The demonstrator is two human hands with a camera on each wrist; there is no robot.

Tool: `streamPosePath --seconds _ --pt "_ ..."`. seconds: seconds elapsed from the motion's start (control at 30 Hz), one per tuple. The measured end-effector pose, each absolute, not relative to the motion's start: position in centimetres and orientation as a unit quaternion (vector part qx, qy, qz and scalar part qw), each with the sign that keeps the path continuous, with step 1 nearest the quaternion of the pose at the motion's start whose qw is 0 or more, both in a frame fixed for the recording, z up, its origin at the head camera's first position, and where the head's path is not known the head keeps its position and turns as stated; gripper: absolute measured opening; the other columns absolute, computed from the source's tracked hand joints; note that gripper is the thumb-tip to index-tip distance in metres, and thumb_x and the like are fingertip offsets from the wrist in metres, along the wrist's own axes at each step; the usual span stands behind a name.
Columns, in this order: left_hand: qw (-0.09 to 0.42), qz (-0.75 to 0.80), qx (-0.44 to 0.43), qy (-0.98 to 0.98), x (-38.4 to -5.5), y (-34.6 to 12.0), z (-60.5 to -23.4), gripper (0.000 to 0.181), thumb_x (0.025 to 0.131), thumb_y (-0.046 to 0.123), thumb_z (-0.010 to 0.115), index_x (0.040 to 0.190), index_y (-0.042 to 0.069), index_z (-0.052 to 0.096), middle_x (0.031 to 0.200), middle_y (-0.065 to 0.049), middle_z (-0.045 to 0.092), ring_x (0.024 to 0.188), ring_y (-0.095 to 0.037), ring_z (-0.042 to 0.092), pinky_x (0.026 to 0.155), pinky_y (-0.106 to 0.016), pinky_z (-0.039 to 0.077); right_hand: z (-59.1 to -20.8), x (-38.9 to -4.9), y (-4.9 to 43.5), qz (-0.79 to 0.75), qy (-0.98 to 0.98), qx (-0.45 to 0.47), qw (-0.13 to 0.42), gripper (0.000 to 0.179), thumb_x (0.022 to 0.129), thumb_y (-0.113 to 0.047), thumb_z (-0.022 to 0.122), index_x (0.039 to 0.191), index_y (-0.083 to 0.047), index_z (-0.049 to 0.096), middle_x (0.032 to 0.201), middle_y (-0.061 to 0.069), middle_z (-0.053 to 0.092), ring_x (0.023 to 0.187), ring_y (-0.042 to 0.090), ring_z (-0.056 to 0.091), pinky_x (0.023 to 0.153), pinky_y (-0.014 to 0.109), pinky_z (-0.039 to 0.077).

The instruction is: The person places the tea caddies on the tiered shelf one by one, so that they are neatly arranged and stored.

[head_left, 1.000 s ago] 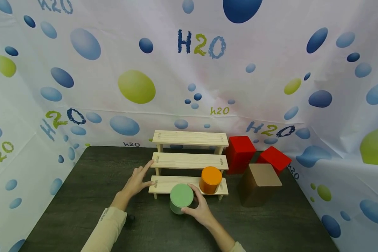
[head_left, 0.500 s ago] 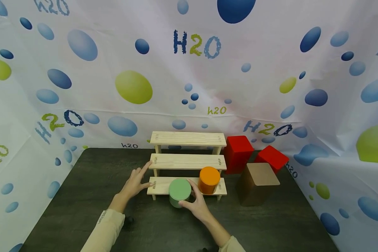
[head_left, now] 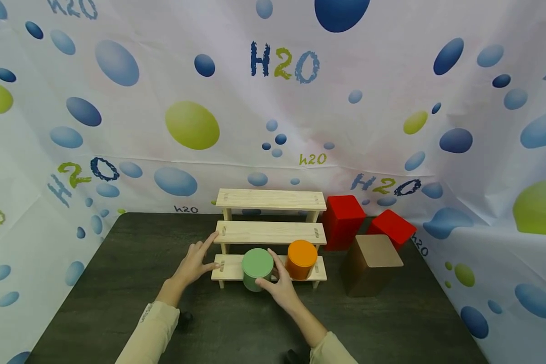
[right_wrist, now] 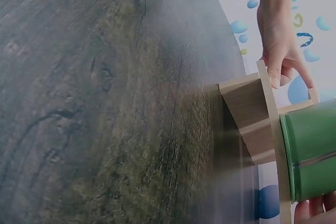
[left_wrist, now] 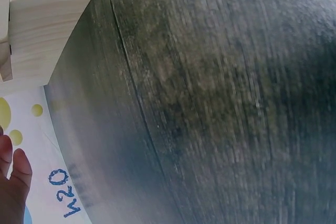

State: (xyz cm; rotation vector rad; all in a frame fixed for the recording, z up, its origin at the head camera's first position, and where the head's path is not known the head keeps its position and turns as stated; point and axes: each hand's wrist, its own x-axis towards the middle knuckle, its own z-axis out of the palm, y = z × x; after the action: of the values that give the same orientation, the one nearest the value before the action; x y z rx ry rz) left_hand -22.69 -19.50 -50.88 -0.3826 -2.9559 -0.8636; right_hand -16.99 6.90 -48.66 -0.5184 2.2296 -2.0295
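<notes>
The right wrist view shows what the head view hides: the wooden side panel [right_wrist: 249, 103] under the shelf's bottom step, and the green canister's foot up against the top of that step. It also shows that some fingers of the left hand [head_left: 193, 260] are folded under, while the head view shows mainly its forefinger and thumb. The left wrist view has mostly bare table [left_wrist: 210, 98], a corner of the shelf and a few fingertips.

There is one wooden shelf [head_left: 270, 232] with three steps. There are two canisters, green [head_left: 257, 263] and orange [head_left: 302, 260]; three boxes, one brown [head_left: 375, 268] and two red, one upright [head_left: 345, 225] and one tilted [head_left: 392, 227]; and two hands.

The green canister is a plain, upright cylinder with a flat round top, paler than its side; close up, a thin pale strip crosses the side. It is at the front edge of the shelf's bottom step, near the middle; whether its full weight rests there I cannot tell. The right hand [head_left: 279, 289] holds it between thumb and fingers. The left hand's thumb and forefinger are spread wide, touching the left ends of the shelf's bottom and middle steps. The orange canister stands on the shelf's bottom step, towards the right end. All three boxes are right of the shelf, the upright red one just beside it.
</notes>
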Motion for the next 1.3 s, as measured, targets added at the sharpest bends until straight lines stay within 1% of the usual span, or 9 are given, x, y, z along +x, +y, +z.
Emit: streamPosePath --seconds 0.1,0.2,0.43,0.63,0.77,0.97,1.13,1.3 --pt "0.015 -0.278 -0.123 -0.953 -22.7 -19.5 -50.8 0.092 0.072 0.022 0.077 0.145 0.023 0.020 0.093 -0.015 0.047 0.082 -0.024 0.036 0.052 -0.030 0.034 -48.4 -17.0 6.8 -0.672 0.721 -0.160 0.047 0.073 0.083 -0.007 0.067 0.140 0.005 0.023 0.135 0.025 0.035 0.116 0.039 0.044 0.093 0.048 0.037" --pt "0.015 -0.277 -0.126 -0.953 -22.8 -19.5 -50.8 0.093 0.072 0.022 0.077 0.145 0.023 0.020 0.091 -0.015 0.047 0.081 -0.023 0.035 0.052 -0.030 0.034 -48.3 -17.2 6.6 -0.678 0.716 -0.162 0.042 0.073 0.082 -0.006 0.067 0.139 0.006 0.023 0.132 0.026 0.036 0.114 0.039 0.044 0.094 0.051 0.035" --pt "0.023 -0.281 -0.133 -0.950 -22.7 -19.6 -50.8 0.093 0.072 0.022 0.077 0.145 0.023 0.021 0.087 -0.013 0.045 0.079 -0.022 0.033 0.051 -0.029 0.032 -48.4 -17.7 6.1 -0.688 0.707 -0.162 0.031 0.071 0.082 -0.002 0.066 0.137 0.007 0.023 0.132 0.025 0.036 0.116 0.036 0.041 0.098 0.050 0.030" --pt "0.020 -0.281 -0.131 -0.950 -22.7 -19.6 -50.8 0.093 0.072 0.022 0.077 0.145 0.023 0.020 0.084 -0.011 0.043 0.078 -0.022 0.033 0.050 -0.029 0.031 -48.6 -18.2 5.9 -0.691 0.698 -0.185 0.019 0.067 0.082 0.001 0.065 0.135 0.007 0.024 0.129 0.027 0.038 0.116 0.040 0.041 0.098 0.054 0.029" --pt "0.021 -0.283 -0.128 -0.950 -22.7 -19.6 -50.8 0.093 0.072 0.021 0.077 0.145 0.023 0.020 0.083 -0.011 0.042 0.078 -0.022 0.033 0.051 -0.029 0.031 -48.6 -18.5 5.8 -0.691 0.694 -0.199 0.025 0.067 0.083 0.002 0.063 0.135 0.007 0.022 0.130 0.028 0.037 0.118 0.041 0.040 0.099 0.053 0.028" --pt "0.025 -0.294 -0.133 -0.946 -22.6 -19.7 -51.0 0.093 0.072 0.020 0.077 0.145 0.022 0.021 0.082 -0.012 0.043 0.077 -0.021 0.031 0.052 -0.029 0.031 -48.4 -18.9 5.9 -0.689 0.692 -0.210 0.041 0.066 0.084 0.004 0.061 0.136 0.007 0.021 0.130 0.029 0.037 0.118 0.042 0.041 0.096 0.053 0.033" --pt "0.034 -0.296 -0.137 -0.945 -22.5 -19.7 -50.9 0.092 0.071 0.019 0.077 0.145 0.020 0.022 0.081 -0.012 0.042 0.076 -0.021 0.030 0.052 -0.029 0.030 -48.3 -19.0 5.8 -0.690 0.691 -0.210 0.045 0.065 0.084 0.004 0.060 0.136 0.007 0.020 0.131 0.029 0.035 0.121 0.042 0.037 0.099 0.052 0.030" --pt "0.031 -0.296 -0.136 -0.945 -22.4 -19.6 -50.8 0.091 0.072 0.019 0.077 0.145 0.019 0.023 0.080 -0.011 0.040 0.073 -0.019 0.028 0.052 -0.028 0.029 -48.4 -19.1 5.6 -0.687 0.695 -0.208 0.038 0.066 0.085 0.003 0.061 0.136 0.008 0.020 0.132 0.028 0.033 0.122 0.039 0.036 0.101 0.050 0.028"
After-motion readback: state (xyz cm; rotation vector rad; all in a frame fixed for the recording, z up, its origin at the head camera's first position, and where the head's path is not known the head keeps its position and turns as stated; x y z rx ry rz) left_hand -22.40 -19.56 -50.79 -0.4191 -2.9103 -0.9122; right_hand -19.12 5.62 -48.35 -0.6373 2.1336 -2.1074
